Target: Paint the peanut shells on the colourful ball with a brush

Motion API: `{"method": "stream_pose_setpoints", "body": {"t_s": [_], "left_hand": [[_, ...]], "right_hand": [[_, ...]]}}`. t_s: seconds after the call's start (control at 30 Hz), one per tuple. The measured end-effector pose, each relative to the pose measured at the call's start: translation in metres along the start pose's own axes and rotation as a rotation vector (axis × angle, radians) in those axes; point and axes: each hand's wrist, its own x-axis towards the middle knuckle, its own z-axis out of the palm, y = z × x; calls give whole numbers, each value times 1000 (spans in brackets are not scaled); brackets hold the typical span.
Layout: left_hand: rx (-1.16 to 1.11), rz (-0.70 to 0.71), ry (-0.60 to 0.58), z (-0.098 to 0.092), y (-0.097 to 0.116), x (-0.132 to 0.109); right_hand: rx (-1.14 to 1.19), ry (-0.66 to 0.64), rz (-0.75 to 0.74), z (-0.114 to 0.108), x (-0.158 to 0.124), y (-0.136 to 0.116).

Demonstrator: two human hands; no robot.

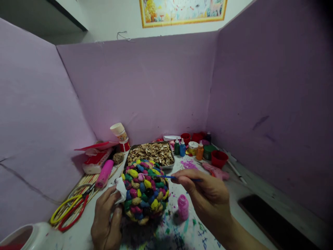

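Note:
A rounded object covered in painted shells (145, 189), in yellow, pink, blue, green and black, stands on the paint-stained table. My left hand (106, 217) grips its left side, with a piece of white tissue (121, 189) between fingers and object. My right hand (205, 194) pinches a thin blue paintbrush (171, 177), whose tip touches the object's upper right. A small pink paint bottle (182, 206) stands just under my right hand.
A metal tray of unpainted shells (153, 152) sits behind the object. Paint bottles (180, 147), red cups (219, 158), a pink glue gun (215, 172), scissors (71, 208), a pink tube (104, 173) and a dark tablet (270, 222) lie around. Purple partition walls enclose the table.

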Motion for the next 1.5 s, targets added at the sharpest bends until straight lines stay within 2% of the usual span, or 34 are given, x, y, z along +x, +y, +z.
{"method": "stream_pose_setpoints", "body": {"t_s": [0.5, 0.63, 1.0, 1.2, 1.5], "left_hand": [[28, 94, -13, -1, 6, 3], [7, 134, -24, -3, 10, 5], [0, 47, -3, 0, 6, 2], [15, 52, 5, 0, 6, 2], [13, 87, -7, -1, -5, 1]], "right_hand": [[-3, -42, -31, -1, 0, -5], [-34, -10, -48, -3, 1, -8], [-92, 29, -33, -8, 6, -6], [-57, 30, -30, -5, 5, -4], [-6, -13, -61, -1, 2, 0]]}}
